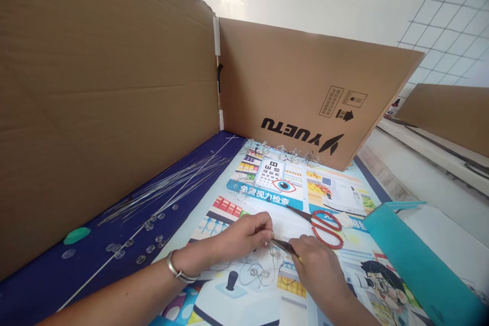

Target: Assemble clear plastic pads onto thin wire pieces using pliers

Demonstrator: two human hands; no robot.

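My right hand (315,265) is shut on a dark narrow-nosed tool (284,247), tweezers or slim pliers, whose tip meets a small clear bead (272,251) on thin wire. My left hand (244,237) curls just left of that tip, and its fingers hide whatever they may pinch. A silver bangle (179,267) circles my left wrist. Below my hands, loose wire pieces with clear beads (257,272) lie on a printed paper poster (290,285). Red-handled scissors (324,229) rest just beyond my right hand.
Brown cardboard walls (107,112) stand at the left and back of a dark blue mat (49,280). The mat holds a bundle of thin wires (164,186), several clear beads (148,237) and a green piece (76,236). A teal folder (420,260) lies at the right.
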